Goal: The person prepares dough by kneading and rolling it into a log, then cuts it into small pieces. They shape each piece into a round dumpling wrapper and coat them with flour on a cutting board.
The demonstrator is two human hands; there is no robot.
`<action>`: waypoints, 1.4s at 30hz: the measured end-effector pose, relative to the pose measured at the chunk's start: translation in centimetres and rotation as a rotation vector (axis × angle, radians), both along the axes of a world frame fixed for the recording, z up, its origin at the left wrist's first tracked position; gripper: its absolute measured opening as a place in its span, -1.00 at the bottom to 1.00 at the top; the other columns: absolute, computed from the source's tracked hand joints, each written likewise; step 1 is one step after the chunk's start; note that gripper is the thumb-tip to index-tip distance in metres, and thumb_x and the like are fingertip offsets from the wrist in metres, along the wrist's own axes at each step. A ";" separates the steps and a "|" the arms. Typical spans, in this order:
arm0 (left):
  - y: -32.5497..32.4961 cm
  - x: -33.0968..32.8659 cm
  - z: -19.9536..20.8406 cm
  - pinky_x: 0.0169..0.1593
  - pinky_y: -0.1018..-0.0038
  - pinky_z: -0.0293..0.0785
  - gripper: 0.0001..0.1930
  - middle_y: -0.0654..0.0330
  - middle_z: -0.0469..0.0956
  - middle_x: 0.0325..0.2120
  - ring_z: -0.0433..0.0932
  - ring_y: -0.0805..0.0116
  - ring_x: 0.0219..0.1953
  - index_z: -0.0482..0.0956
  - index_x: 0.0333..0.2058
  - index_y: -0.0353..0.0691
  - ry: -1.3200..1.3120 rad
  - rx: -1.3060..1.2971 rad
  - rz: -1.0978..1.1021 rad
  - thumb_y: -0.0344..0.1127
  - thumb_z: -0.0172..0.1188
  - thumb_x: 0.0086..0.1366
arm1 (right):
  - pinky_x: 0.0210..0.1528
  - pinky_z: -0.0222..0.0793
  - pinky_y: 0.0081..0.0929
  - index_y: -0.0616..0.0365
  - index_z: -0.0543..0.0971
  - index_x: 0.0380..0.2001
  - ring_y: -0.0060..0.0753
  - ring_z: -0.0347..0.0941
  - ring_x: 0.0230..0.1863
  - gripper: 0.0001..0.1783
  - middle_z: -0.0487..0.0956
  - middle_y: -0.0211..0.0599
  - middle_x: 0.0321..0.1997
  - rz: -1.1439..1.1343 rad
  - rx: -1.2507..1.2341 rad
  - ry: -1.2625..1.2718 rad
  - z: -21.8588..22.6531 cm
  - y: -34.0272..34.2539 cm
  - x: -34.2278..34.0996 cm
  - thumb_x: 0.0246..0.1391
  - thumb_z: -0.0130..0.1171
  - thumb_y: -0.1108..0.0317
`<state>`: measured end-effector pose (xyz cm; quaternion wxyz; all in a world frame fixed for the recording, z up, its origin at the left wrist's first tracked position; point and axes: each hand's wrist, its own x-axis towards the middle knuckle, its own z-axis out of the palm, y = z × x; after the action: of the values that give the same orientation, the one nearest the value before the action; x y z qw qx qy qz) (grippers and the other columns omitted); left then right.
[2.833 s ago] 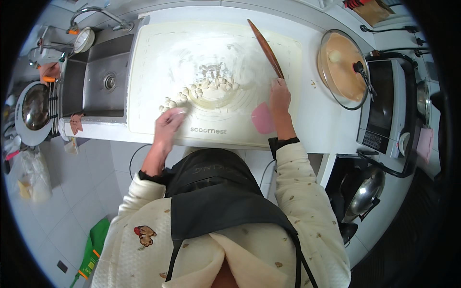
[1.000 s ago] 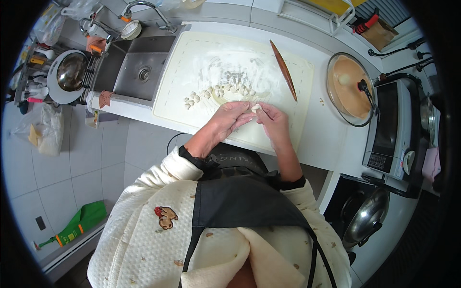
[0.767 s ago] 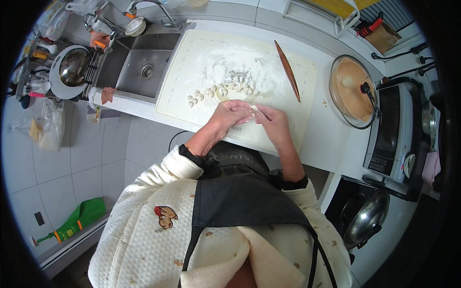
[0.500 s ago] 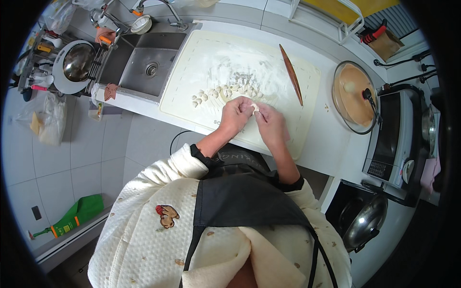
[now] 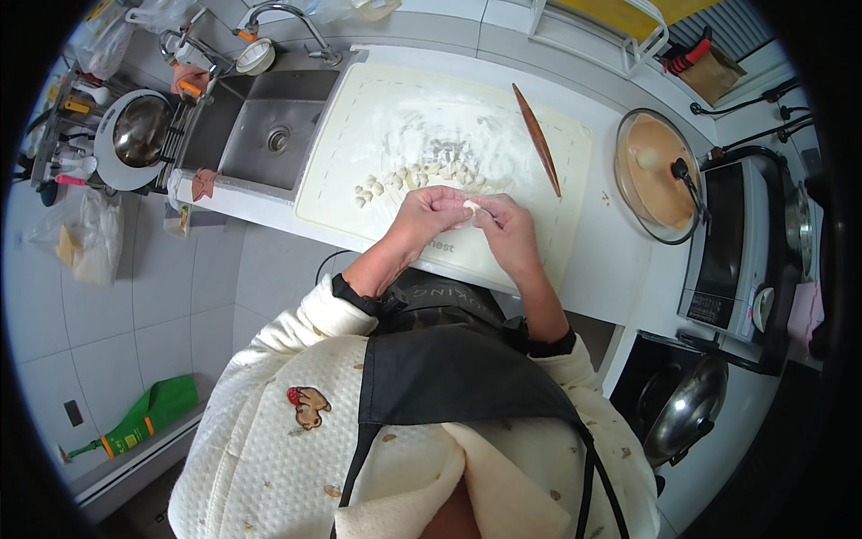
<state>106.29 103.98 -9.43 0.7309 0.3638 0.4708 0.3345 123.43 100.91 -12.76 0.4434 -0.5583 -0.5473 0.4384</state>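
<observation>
We take the pale mat (image 5: pixel 337 157) as our landmark; it lies on the white surface (image 5: pixel 597 269), its middle smeared with white powder (image 5: pixel 453 112). Over its near part, toward our body, we hold both hands close together. Our left hand (image 5: pixel 426 218) reaches in with fingers curled, thumb and fingertips pinched together on a small pale piece of dough (image 5: pixel 471 207). Our right hand (image 5: pixel 512 234) meets it from the other side, also pinched onto that piece, so the two hands are nearly touching around it. Fingers cover part of the piece, so we cannot tell its full shape.

Just beyond our hands, on the mat, we see a loose band of small dough lumps (image 5: pixel 417 173), running from left of the mat's middle toward its right half. The brown rolling pin (image 5: pixel 537 139), tapered at both ends, lies slantwise on the right part of the mat, apart from our hands.

Right of the mat we have a round glass bowl (image 5: pixel 621 175) with something tan inside and a black-handled utensil (image 5: pixel 685 175) leaning in it; a few crumbs (image 5: pixel 605 198) lie between bowl and mat. Left of the mat is a steel sink (image 5: pixel 260 148).
</observation>
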 end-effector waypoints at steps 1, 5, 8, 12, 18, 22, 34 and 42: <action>-0.1 0.2 -0.4 -0.20 0.65 0.54 -0.86 0.23 0.66 -0.35 0.59 0.57 -0.33 0.62 -0.19 -0.37 0.051 0.099 -0.010 -0.47 0.27 0.29 | -0.22 0.49 -0.61 0.36 0.62 -0.10 -0.49 0.61 -0.26 -0.74 0.66 -0.17 -0.23 0.007 0.017 -0.023 0.1 -0.1 -0.2 0.13 0.23 0.51; 0.3 1.2 -3.4 -0.24 0.65 0.50 -0.84 0.25 0.64 -0.37 0.54 0.61 -0.35 0.60 -0.15 -0.42 0.185 0.270 0.002 -0.51 0.20 0.31 | -0.24 0.49 -0.57 0.33 0.63 -0.12 -0.49 0.61 -0.30 -0.76 0.66 -0.19 -0.29 -0.129 0.011 0.135 -0.3 0.1 -1.5 0.12 0.24 0.50; 0.3 1.5 -3.6 -0.26 0.66 0.51 -0.84 0.24 0.64 -0.37 0.56 0.59 -0.35 0.61 -0.15 -0.41 0.133 0.168 0.021 -0.50 0.19 0.33 | -0.24 0.49 -0.58 0.34 0.63 -0.17 -0.51 0.61 -0.32 -0.79 0.67 -0.24 -0.34 -0.200 -0.057 0.043 -0.2 0.5 -1.4 0.12 0.25 0.50; 0.9 0.1 -0.3 -0.17 0.67 0.60 -0.83 0.23 0.65 -0.32 0.61 0.57 -0.30 0.62 -0.13 -0.37 -0.043 -0.233 -0.032 -0.41 0.19 0.38 | -0.14 0.49 -0.64 0.38 0.62 -0.18 -0.60 0.59 -0.21 -0.82 0.69 -0.26 -0.26 -0.100 -0.066 -0.052 1.0 0.9 0.0 0.13 0.23 0.59; 1.1 -0.8 -0.1 -0.12 0.70 0.62 -0.80 0.24 0.65 -0.25 0.62 0.59 -0.25 0.63 -0.11 -0.32 -0.117 -0.297 -0.031 -0.35 0.22 0.38 | -0.09 0.50 -0.61 0.41 0.61 -0.13 -0.60 0.59 -0.19 -0.79 0.69 -0.24 -0.23 -0.014 -0.024 0.084 1.8 0.6 -0.2 0.14 0.18 0.61; 0.6 -0.1 -0.2 -0.17 0.70 0.59 -0.82 0.24 0.65 -0.27 0.61 0.58 -0.28 0.62 -0.11 -0.34 -0.010 -0.206 -0.012 -0.40 0.22 0.36 | -0.10 0.53 -0.56 0.36 0.60 -0.07 -0.46 0.64 -0.17 -0.72 0.68 -0.12 -0.19 -0.026 0.060 0.015 1.3 0.5 -0.9 0.12 0.17 0.60; 0.3 0.4 -0.8 -0.11 0.69 0.60 -0.79 0.17 0.64 -0.24 0.63 0.52 -0.23 0.59 -0.07 -0.39 -0.155 -0.286 0.034 -0.41 0.19 0.38 | -0.10 0.53 -0.56 0.34 0.64 -0.13 -0.46 0.60 -0.17 -0.77 0.64 -0.19 -0.18 -0.112 0.037 -0.017 0.0 0.3 -0.1 0.11 0.20 0.61; 0.2 0.4 -0.3 -0.06 0.65 0.59 -0.78 0.19 0.64 -0.24 0.64 0.51 -0.22 0.58 -0.07 -0.40 -0.109 -0.271 0.033 -0.42 0.21 0.36 | -0.11 0.52 -0.57 0.38 0.65 -0.19 -0.44 0.59 -0.18 -0.79 0.61 -0.17 -0.15 -0.016 0.108 -0.041 0.7 0.3 0.3 0.10 0.15 0.66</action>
<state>106.69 104.13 -9.75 0.7922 0.2355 0.4770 0.2990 123.76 101.18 -12.07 0.4650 -0.5467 -0.5746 0.3933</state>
